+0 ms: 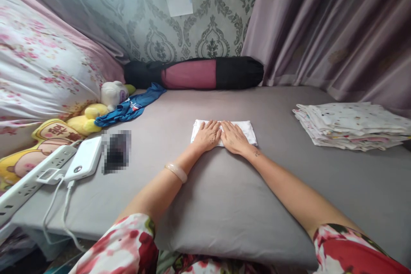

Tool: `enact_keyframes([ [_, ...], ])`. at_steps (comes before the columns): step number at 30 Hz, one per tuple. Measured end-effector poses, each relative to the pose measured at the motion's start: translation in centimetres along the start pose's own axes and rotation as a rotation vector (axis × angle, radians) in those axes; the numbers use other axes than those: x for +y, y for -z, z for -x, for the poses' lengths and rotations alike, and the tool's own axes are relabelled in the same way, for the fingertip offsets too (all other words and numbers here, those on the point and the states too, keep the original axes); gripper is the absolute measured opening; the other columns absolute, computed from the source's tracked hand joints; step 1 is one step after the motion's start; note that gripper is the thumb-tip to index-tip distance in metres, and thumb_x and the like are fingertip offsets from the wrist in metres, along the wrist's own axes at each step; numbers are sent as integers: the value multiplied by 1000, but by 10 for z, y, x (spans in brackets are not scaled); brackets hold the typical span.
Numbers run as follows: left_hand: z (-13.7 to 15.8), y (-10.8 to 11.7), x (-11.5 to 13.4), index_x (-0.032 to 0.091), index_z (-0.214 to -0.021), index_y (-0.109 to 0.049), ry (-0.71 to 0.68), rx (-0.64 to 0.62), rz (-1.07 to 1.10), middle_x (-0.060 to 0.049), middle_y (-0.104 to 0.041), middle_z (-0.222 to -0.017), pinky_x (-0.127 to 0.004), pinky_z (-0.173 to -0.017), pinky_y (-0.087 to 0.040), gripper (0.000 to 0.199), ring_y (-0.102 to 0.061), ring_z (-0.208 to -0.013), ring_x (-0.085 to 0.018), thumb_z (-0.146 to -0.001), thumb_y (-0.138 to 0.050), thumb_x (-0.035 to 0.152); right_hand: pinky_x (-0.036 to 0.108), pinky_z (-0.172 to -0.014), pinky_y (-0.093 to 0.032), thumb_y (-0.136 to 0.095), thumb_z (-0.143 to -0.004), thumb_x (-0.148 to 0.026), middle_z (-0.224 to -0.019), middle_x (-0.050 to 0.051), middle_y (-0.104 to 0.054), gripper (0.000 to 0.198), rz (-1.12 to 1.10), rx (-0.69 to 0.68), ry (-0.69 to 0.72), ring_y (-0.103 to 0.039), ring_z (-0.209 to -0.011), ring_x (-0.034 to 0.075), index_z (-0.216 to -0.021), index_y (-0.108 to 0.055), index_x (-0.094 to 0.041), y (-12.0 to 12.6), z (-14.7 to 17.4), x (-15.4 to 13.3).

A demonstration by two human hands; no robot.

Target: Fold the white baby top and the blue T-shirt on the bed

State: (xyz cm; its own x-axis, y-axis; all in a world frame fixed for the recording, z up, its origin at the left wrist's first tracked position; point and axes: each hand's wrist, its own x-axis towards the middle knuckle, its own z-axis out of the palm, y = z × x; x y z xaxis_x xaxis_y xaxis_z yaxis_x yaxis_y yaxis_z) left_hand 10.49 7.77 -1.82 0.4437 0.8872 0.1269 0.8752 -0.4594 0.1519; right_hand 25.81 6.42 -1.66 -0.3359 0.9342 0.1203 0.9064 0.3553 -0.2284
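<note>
A white cloth [251, 133], folded into a flat rectangle, lies on the grey bed sheet [205, 197] in front of me. My left hand [208, 135] rests flat on its left half, fingers stretched out and pointing away from me. On the right half, my right hand [233, 138] lies palm down with its fingers extended. The two hands meet near the middle of the cloth and cover much of it. A pale bangle circles my left wrist.
To the right sits a stack of folded white printed cloths [349, 124]. At left are a power strip [22, 188], a white power bank [84, 158] with cables, plush toys [112, 94] and a blue cloth [133, 107]. A black and pink roll-shaped bag [192, 73] lies along the wall.
</note>
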Motion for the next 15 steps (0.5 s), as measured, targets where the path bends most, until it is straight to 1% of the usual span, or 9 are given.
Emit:
enact_keyframes([
  [2, 1, 0, 0, 17, -146, -38, -3, 16, 4, -10, -40, -153, -51, -118, -23, 52, -31, -144, -27, -101, -22, 36, 44, -119, -19, -21, -97, -29, -156, 14, -34, 58, -30, -23, -7, -29, -145, 25, -149, -35, -7, 1, -1, 1],
  [4, 4, 2, 1, 15, -144, -40, -7, 66, -2, -11, -42, -152, -49, -118, -23, 51, -32, -144, -26, -101, -21, 36, 45, -119, -19, -20, -97, -28, -156, 14, -33, 58, -56, -20, -30, -28, -145, 25, -149, -34, -6, 5, 0, 2],
  [8, 9, 6, 4, 16, -141, -45, -13, 221, -39, -10, -47, -149, -48, -120, -18, 49, -33, -144, -24, -101, -22, 33, 50, -119, -14, -24, -96, -26, -158, 14, -29, 58, -21, 74, -42, -23, -147, 27, -150, -33, -7, 12, 4, -2],
  [10, 12, 8, 6, 18, -141, -45, -16, 258, -57, -10, -48, -148, -49, -121, -15, 48, -32, -144, -24, -101, -23, 32, 51, -120, -12, -25, -96, -26, -158, 14, -28, 58, 7, 104, -12, -21, -147, 26, -150, -33, -8, 13, 7, -4],
  [12, 13, 7, 8, 18, -143, -44, -13, 242, -66, -10, -47, -149, -50, -121, -15, 49, -31, -145, -25, -100, -25, 31, 50, -120, -12, -26, -96, -26, -158, 13, -28, 58, 19, 96, 15, -21, -148, 25, -151, -33, -9, 10, 9, -5],
  [15, 15, 3, 8, 17, -145, -41, 2, 139, -53, -10, -45, -150, -49, -120, -19, 51, -33, -144, -26, -100, -24, 32, 48, -120, -15, -25, -96, -28, -158, 12, -29, 58, 16, 56, 33, -23, -147, 24, -151, -32, -11, 3, 12, -6],
])
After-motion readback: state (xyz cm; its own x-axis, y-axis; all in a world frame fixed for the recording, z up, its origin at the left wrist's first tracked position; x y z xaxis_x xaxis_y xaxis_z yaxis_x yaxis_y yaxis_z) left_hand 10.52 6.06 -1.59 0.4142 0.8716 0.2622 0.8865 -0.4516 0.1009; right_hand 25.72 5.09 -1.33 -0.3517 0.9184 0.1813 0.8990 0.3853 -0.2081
